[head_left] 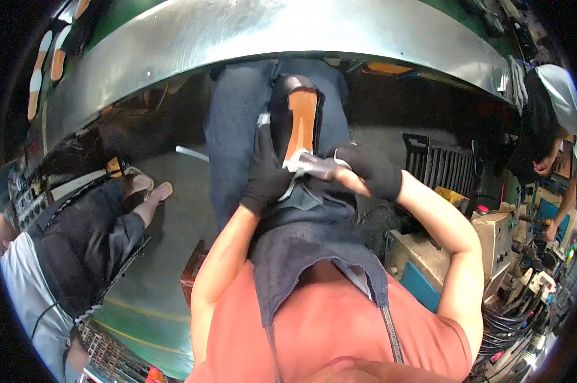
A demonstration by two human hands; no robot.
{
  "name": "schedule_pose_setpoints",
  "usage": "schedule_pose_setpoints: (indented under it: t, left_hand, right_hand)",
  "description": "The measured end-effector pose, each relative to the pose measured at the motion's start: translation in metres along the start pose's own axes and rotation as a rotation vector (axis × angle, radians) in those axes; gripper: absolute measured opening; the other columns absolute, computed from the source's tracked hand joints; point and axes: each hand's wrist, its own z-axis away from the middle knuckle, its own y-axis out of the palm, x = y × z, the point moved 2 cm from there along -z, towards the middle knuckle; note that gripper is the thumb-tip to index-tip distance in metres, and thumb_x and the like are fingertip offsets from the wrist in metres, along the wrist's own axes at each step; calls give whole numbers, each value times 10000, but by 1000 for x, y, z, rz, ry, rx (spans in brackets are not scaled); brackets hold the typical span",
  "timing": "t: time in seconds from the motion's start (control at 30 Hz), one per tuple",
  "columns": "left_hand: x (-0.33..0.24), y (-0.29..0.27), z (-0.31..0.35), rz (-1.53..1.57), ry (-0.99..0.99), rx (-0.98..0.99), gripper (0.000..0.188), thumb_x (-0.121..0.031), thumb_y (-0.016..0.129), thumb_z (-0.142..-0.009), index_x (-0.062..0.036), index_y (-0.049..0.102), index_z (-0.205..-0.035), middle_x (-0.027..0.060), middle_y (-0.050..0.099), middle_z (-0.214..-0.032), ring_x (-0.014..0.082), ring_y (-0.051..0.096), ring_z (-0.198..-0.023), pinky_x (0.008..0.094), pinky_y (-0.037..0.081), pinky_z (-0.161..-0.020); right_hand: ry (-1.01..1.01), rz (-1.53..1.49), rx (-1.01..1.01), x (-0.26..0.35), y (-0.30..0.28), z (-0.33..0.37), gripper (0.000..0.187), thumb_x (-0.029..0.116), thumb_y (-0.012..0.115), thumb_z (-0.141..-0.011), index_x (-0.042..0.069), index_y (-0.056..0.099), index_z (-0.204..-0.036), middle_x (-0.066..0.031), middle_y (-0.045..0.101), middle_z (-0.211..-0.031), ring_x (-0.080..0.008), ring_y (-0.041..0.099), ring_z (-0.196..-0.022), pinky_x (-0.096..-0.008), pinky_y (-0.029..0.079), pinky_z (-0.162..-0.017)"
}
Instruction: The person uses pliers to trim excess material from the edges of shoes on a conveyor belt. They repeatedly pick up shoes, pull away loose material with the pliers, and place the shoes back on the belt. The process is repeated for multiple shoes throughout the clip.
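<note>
Shoe (303,118) is laid on lap (228,143), its left side gripped by left hand (267,175). At its near end, a strip (318,168), too blurred to identify, is pinched by right hand (371,169).

We saw a shiny metal bench (288,29) across the top, a co-worker (71,255) in a lt. shirt at L, a blk slatted frame (440,165) at R, plus a beige box (492,237) w/ red button (483,209) nr blk cables (502,327).
</note>
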Motion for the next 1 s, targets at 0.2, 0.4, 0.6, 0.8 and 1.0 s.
schedule_pose_setpoints:
  t: [0.2, 0.4, 0.6, 0.8, 1.0]
  left_hand:
    - [13, 12, 72, 169, -273, -12, 872, -213, 727, -792, 91, 186, -1405, 307, 333, -1394, 407, 369, -1309, 400, 343, -1056]
    - [10, 12, 68, 15, -96, -86, 773, -196, 739, -791, 68, 282, -1355, 215, 496, -1259, 307, 524, -1166, 391, 427, -967]
    - [48, 23, 50, 701, -507, 49, 492, -444, 435, -963, 7, 609, -1050, 97, 661, -908, 215, 635, -823, 335, 508, -749]
    - [15, 15, 35, 511, -346, -51, 440, -215, 700, -825, 6, 537, -1168, 125, 646, -1031, 220, 620, -942, 347, 487, -851]
    - [61, 36, 59, 286, -266, -123, 523, -215, 717, -791, -7, 507, -1223, 127, 614, -1119, 232, 593, -1011, 352, 461, -913]
  right_hand:
    - [212, -159, 128, -38, 50, 39, 294, 280, 452, -989, 19, 551, -896, -136, 530, -722, -254, 506, -649, -352, 432, -651]
    - [319, -159, 234, -2, 37, 17, 402, 390, 478, -955, 16, 619, -918, -221, 635, -833, -349, 631, -751, -420, 480, -676]
    - [249, 233, 159, -47, 68, 23, 332, 376, 544, -922, 49, 597, -914, -190, 618, -845, -388, 596, -749, -445, 462, -645]
    - [307, 26, 468, -20, 8, 18, 366, 357, 508, -950, 9, 618, -926, -215, 609, -786, -377, 601, -755, -428, 466, -679]
    - [-176, -49, 89, 25, 18, -5, 287, 307, 549, -928, 24, 596, -927, -202, 588, -815, -375, 592, -745, -428, 464, -656]
